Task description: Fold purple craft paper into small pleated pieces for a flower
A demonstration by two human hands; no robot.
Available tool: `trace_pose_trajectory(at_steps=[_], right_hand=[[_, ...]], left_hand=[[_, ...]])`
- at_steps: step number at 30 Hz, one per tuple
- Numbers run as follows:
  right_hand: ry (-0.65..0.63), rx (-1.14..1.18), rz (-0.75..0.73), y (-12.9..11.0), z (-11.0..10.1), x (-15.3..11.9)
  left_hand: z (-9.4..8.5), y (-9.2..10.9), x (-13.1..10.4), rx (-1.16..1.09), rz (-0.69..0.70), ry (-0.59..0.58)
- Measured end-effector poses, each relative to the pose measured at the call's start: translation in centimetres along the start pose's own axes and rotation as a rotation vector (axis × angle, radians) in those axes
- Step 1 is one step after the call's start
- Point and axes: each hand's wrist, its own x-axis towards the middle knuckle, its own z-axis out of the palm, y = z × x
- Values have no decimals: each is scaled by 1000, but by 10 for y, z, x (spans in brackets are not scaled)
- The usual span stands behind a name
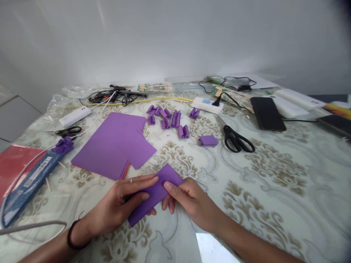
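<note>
A folded strip of purple paper (157, 193) slants between my two hands, just above the patterned tablecloth. My left hand (127, 197) grips its lower left part, thumb and fingers pressed on the top face, with some fingertips showing beneath. At the upper right end, my right hand (189, 199) pinches it, thumb on top and fingers underneath. Beyond my left hand lies a stack of purple paper sheets (106, 142) with a red edge showing. Several small folded purple paper pieces (176, 118) stand farther back, and a flat folded purple piece (208, 140) rests nearer, on the right.
Black-handled scissors (237, 140) lie at right, near a black phone (268, 114) and a white power strip (207, 105). Left are smaller scissors (68, 131), a white power bank (75, 117), a blue packet (30, 186) and cables. Tangled black cords (117, 95) lie at the back.
</note>
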Motion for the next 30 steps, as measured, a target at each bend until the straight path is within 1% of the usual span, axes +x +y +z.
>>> trace_pose_trajectory(at_steps=[5, 10, 15, 23, 27, 30], right_hand=[[4, -16, 24, 0, 0, -1], [-16, -26, 16, -1, 0, -1], [-8, -60, 11, 1, 0, 0], [-14, -36, 20, -1, 0, -1], [-10, -45, 13, -1, 0, 0], [-18, -15, 26, 0, 0, 0]], left_hand=[[0, 3, 2, -2, 7, -1], [0, 3, 3, 14, 19, 9], [1, 4, 1, 45, 29, 15], [0, 3, 1, 126, 64, 24], [0, 2, 1, 141, 70, 36], [0, 2, 1, 143, 65, 24]])
